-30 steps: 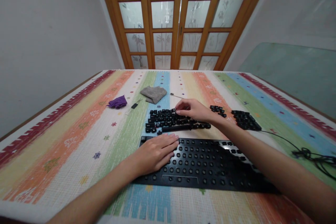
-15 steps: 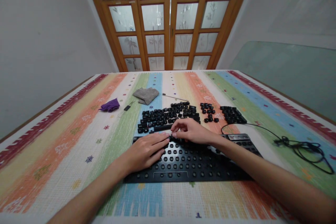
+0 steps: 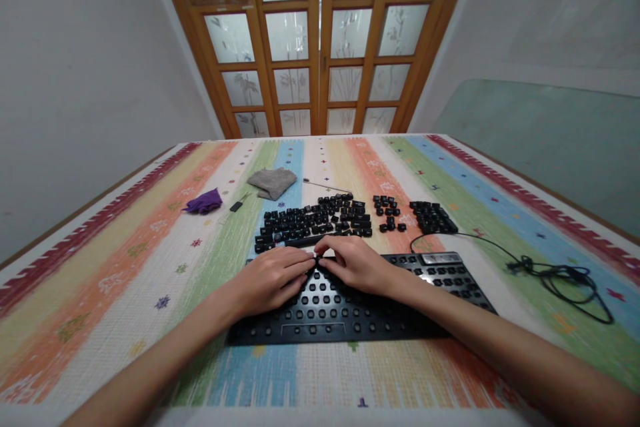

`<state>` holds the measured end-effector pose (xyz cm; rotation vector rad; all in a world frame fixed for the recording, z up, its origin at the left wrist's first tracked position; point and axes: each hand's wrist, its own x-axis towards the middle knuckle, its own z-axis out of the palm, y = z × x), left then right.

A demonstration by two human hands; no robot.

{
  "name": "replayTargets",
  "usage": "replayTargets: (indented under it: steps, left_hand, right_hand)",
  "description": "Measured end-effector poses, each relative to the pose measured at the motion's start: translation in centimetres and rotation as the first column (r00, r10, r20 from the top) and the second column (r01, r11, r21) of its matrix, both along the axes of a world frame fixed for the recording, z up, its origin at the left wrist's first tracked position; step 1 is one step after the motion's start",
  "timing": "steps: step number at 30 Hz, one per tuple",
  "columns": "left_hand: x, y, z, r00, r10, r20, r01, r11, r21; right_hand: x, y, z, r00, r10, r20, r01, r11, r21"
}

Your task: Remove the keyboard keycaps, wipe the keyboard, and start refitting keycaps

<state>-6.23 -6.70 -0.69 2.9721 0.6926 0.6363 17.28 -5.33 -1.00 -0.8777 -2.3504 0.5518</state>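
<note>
A black keyboard (image 3: 320,312) lies in front of me, its keycaps off and rows of small round switch posts showing. My left hand (image 3: 273,280) rests on its upper left part, fingers stretched out, tips reaching the top rows. Curled in a pinch, my right hand (image 3: 353,263) meets those fingertips at the keyboard's top edge. Something small and dark shows at the pinch, too small to name. Just beyond the keyboard, loose black keycaps (image 3: 313,217) sit in rows, with the long spacebar (image 3: 300,241) nearest, partly behind my hands.
A smaller keycap group (image 3: 386,205) and a number-pad block (image 3: 433,218) sit to the right. The black cable (image 3: 565,273) lies coiled beyond. Farther back are a grey cloth (image 3: 273,183), a purple cloth (image 3: 203,201), a small black tool (image 3: 237,206) and a thin stick (image 3: 327,185).
The view has shifted slightly, so the table's things appear a little farther left. Both hands remain at the keyboard's top edge, the right one's fingertips now closer to the left fingertips.
</note>
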Motion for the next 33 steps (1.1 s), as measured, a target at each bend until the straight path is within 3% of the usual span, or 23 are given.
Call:
replayTargets:
  steps: [4,11,33]
  left_hand:
    - [0.8,0.5,0.4,1.000,-0.012,-0.012,0.012,0.999,0.034]
    - [1.8,0.3,-0.3,0.998,0.047,0.052,-0.050,0.997,0.051]
    - [1.3,-1.0,-1.0,0.993,0.092,0.070,-0.094,0.995,0.018]
  right_hand:
    - [0.1,-0.1,-0.6,1.000,0.013,0.026,-0.016,0.992,0.123]
    - [0.2,-0.6,-1.1,0.993,-0.038,0.115,0.012,0.976,0.216]
    - [0.3,-1.4,-1.7,0.999,-0.034,0.007,0.031,0.969,0.245]
